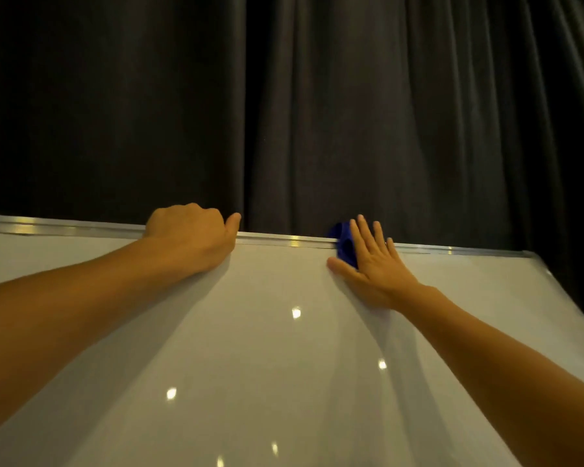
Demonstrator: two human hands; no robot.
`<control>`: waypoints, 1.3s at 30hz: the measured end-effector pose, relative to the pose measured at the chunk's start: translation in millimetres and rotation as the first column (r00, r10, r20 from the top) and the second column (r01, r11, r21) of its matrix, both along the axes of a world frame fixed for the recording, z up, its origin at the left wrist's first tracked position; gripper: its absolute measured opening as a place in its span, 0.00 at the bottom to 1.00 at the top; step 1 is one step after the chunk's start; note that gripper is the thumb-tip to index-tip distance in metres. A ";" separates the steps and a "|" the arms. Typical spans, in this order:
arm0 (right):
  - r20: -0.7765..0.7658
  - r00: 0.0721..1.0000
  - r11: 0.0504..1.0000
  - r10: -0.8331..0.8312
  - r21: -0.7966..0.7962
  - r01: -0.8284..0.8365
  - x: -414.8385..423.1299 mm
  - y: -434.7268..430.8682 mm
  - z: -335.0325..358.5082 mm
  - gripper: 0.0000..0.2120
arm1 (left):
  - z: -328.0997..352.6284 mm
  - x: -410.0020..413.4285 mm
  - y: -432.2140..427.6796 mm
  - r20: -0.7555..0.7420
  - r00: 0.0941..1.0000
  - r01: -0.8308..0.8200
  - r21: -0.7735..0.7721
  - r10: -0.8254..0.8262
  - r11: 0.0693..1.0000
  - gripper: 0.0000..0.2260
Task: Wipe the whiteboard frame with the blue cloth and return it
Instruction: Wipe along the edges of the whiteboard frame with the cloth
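The whiteboard [257, 348] fills the lower half of the head view, and its silver metal frame [284, 240] runs along the top edge. My left hand [193, 235] is curled over that top edge, left of centre, fingers hooked behind it and thumb lying along the frame. My right hand [373, 261] lies flat with fingers spread, pressing the blue cloth [344, 242] against the top frame. Most of the cloth is hidden under my palm and fingers; a bunched part shows at the left of my fingers, over the frame.
A dark pleated curtain [317, 112] hangs close behind the board. The board's right frame edge [567, 294] slopes down to the right from the top right corner [530, 255]. Ceiling lights reflect as bright spots on the white surface.
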State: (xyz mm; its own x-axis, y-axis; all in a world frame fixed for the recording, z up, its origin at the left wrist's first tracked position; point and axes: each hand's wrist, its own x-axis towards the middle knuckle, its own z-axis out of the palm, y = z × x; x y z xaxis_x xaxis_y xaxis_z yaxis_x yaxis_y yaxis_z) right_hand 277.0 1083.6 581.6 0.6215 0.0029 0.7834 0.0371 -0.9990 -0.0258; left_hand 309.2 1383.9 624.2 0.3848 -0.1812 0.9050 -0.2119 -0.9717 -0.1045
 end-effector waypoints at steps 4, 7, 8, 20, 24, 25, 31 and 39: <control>0.043 0.991 0.991 0.127 -0.045 -0.125 11.9 28.0 -8.7 0.52 | 5.3 0.2 -67.4 -0.041 0.999 0.024 0.019 -0.023 1.000 0.27; 0.060 0.970 0.939 0.237 -0.270 -0.213 16.0 20.4 -18.3 0.47 | 9.0 2.3 -129.4 -0.050 0.999 -0.005 0.029 0.006 1.000 0.26; 0.069 0.969 0.921 0.237 -0.333 -0.202 15.1 -0.8 -18.1 0.46 | 10.2 4.4 -142.1 -0.038 0.999 -0.026 0.020 0.027 0.999 0.26; 0.001 0.982 0.980 0.189 -0.070 -0.188 28.3 -226.7 -16.2 0.53 | 9.0 9.7 -278.4 -0.049 0.984 -0.175 -0.022 0.174 0.984 0.29; 0.066 0.957 0.928 0.284 -0.270 -0.257 34.0 -224.3 -22.5 0.47 | 11.0 9.0 -343.7 -0.024 0.994 -0.107 -0.006 0.107 0.994 0.27; 0.088 0.959 0.926 0.269 -0.297 -0.233 35.1 -244.3 -20.1 0.46 | 11.3 10.2 -351.2 -0.017 0.995 -0.098 0.003 0.098 0.995 0.27; 0.054 0.997 0.994 0.055 0.094 -0.060 34.7 -372.7 -14.3 0.49 | 0.9 21.6 -365.5 0.060 0.998 -0.014 0.059 0.010 0.998 0.29; 0.080 0.966 0.957 0.246 -0.177 -0.229 43.3 -325.3 -22.6 0.44 | 6.0 29.8 -461.4 0.130 0.988 0.076 0.088 -0.087 0.993 0.26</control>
State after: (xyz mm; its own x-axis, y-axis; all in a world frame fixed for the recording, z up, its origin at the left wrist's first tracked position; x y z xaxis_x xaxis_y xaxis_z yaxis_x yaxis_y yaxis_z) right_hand 320.3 758.3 559.0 0.5055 0.2753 0.8177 0.2676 -0.9510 0.1548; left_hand 338.9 922.5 630.2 0.2430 -0.2828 0.9279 -0.2687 -0.9387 -0.2157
